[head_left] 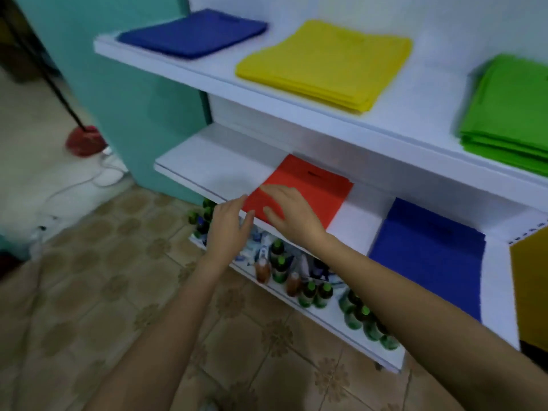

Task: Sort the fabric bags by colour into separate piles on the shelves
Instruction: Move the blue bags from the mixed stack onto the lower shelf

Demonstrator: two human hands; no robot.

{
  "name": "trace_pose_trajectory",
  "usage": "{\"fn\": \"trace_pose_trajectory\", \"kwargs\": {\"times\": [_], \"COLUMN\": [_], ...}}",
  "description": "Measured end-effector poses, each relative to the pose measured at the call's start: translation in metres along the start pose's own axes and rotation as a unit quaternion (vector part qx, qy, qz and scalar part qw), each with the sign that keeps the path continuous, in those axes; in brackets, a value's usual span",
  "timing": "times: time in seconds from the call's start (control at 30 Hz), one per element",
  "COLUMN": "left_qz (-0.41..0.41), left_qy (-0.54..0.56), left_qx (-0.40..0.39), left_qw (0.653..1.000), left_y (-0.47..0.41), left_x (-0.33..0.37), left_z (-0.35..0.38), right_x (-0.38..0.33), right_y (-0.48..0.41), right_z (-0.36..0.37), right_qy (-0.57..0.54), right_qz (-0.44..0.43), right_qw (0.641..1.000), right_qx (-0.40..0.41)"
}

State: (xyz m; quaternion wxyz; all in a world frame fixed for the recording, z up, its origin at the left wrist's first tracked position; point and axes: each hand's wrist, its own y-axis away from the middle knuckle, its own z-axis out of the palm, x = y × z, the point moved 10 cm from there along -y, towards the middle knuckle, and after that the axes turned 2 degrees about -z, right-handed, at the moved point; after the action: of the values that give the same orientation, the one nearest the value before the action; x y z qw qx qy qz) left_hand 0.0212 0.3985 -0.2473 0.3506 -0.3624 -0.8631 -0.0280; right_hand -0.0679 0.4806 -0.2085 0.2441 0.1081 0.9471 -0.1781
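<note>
A teal wall (133, 93) is seen at upper left; the floor (98, 292) is laid with brown patterned tiles, white cables (108, 173) strewn on it.

No text, number or brand can be read anywhere. The bottles (278, 262) on the bottom shelf (332, 320) show pale label patches, but blur leaves any print illegible. The red bag (314, 188) and the blue bag (427, 253) beside it each bear a small dark mark near the far edge; whether it is lettering cannot be told.
</note>
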Motion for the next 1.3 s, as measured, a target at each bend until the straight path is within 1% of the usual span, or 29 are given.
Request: {"fn": "trace_pose_trajectory", "kwargs": {"times": [0.1, 0.2, 0.27, 0.4, 0.57, 0.73, 0.83, 0.93, 1.03, 1.13, 1.3], "left_qz": [-0.015, -0.002, 0.014, 0.056, 0.089, 0.111, 0.123, 0.119, 0.107, 0.107, 0.096], "left_qy": [-0.001, -0.003, -0.012, -0.037, -0.04, -0.011, -0.008, -0.011, -0.025, -0.039, -0.065], "left_qx": [0.064, 0.1, 0.112, 0.141, 0.153, 0.162, 0.153, 0.148, 0.122, 0.114, 0.064], "left_qw": [0.998, 0.995, 0.994, 0.988, 0.983, 0.98, 0.98, 0.982, 0.986, 0.987, 0.991], "left_y": [-0.015, -0.032, -0.046, -0.075, -0.129, -0.194, -0.239, -0.282, -0.324, -0.366, -0.422], "left_x": [-0.031, -0.052, -0.064, -0.079, -0.082, -0.076, -0.076, -0.084, -0.094, -0.098, -0.102], "left_z": [-0.069, -0.131, -0.166, -0.224, -0.273, -0.294, -0.293, -0.293, -0.291, -0.29, -0.275], "right_x": [-0.065, -0.112, -0.136, -0.173, -0.188, -0.17, -0.139, -0.105, -0.076, -0.051, -0.011], "right_y": [-0.049, -0.092, -0.117, -0.158, -0.206, -0.264, -0.31, -0.354, -0.388, -0.415, -0.434], "right_z": [0.001, -0.001, -0.003, -0.013, -0.023, -0.043, -0.06, -0.078, -0.081, -0.075, -0.073], "right_qy": [-0.024, -0.033, -0.041, -0.046, -0.057, -0.036, -0.007, -0.004, -0.03, -0.051, -0.056], "right_qz": [-0.05, -0.068, -0.073, -0.074, -0.051, -0.029, -0.003, 0.034, 0.082, 0.117, 0.188], "right_qw": [0.998, 0.996, 0.995, 0.989, 0.984, 0.983, 0.984, 0.98, 0.975, 0.97, 0.951], "right_qx": [0.02, 0.037, 0.063, 0.123, 0.159, 0.176, 0.176, 0.197, 0.206, 0.206, 0.24]}}
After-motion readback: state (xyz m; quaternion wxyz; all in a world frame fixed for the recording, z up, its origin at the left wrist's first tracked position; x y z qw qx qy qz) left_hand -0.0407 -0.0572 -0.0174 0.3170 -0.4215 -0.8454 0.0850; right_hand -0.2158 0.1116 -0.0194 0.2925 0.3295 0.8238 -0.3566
